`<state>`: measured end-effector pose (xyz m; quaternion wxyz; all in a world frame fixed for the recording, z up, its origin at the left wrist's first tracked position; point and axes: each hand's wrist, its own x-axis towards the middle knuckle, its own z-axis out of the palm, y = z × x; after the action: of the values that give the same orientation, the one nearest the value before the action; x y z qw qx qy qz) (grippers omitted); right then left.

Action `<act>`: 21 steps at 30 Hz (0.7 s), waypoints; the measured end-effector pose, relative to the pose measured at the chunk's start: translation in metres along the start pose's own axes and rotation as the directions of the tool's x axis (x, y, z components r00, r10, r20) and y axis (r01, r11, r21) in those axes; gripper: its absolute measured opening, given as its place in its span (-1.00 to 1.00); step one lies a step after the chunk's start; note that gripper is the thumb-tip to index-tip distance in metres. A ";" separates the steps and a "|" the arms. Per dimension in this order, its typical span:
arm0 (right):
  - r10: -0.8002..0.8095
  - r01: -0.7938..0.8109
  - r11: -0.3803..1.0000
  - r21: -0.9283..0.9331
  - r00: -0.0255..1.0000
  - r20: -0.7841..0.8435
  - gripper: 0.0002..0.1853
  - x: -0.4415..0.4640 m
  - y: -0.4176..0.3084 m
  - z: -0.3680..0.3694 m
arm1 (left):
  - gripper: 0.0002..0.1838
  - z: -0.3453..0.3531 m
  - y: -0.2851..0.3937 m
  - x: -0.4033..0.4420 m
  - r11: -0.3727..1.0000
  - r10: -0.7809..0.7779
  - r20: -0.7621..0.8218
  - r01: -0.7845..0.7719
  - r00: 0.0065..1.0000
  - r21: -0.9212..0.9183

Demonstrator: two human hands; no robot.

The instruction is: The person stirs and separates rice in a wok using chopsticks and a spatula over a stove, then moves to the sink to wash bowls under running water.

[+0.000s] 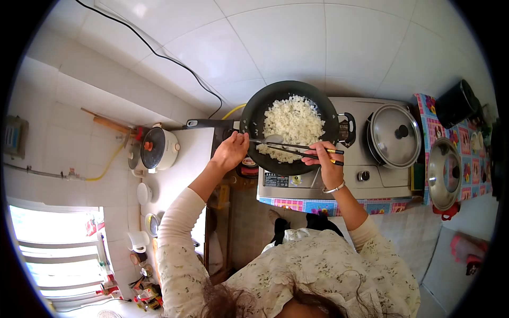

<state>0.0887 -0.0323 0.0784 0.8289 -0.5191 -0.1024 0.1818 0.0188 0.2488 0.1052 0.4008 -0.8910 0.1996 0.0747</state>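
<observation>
White rice (pixel 294 121) lies in a dark wok (pixel 260 106) on the stove. My right hand (pixel 324 157), at the wok's lower right, grips black chopsticks (pixel 297 150) whose tips reach left over the rice. At the wok's left rim, my left hand (pixel 231 150) is closed round the handle of a metal spoon (pixel 274 139). The spoon's bowl is over the rice, close to the chopstick tips.
A lidded pan (pixel 395 135) sits on the stove (pixel 344 186) at the right. Farther right are a metal lid (pixel 444 174) and a black pot (pixel 456 104). A white cooker (pixel 168 151) stands on the left counter (pixel 183 169). The wok's side handle (pixel 347 130) points right.
</observation>
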 end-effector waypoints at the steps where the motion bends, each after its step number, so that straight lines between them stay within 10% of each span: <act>1: -0.017 0.017 1.000 -0.026 1.000 -0.022 -0.73 0.001 0.000 -0.003 | -0.53 -0.003 -0.002 0.000 1.000 -0.004 0.030 0.004 1.000 -0.008; 7: -0.148 0.103 0.962 -0.254 0.975 -0.163 -0.75 0.009 -0.010 -0.025 | -0.55 0.015 -0.003 -0.007 0.997 -0.050 0.001 0.050 0.999 -0.062; 21: -0.005 0.006 0.997 0.071 1.000 -0.017 -0.70 0.017 -0.019 0.011 | -0.50 0.003 -0.007 -0.001 0.999 0.012 -0.237 -0.019 0.972 -0.028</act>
<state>0.1038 -0.0241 0.1000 0.8480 -0.4906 -0.0906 0.1785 0.0206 0.2554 0.1078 0.3601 -0.8979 0.2517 -0.0257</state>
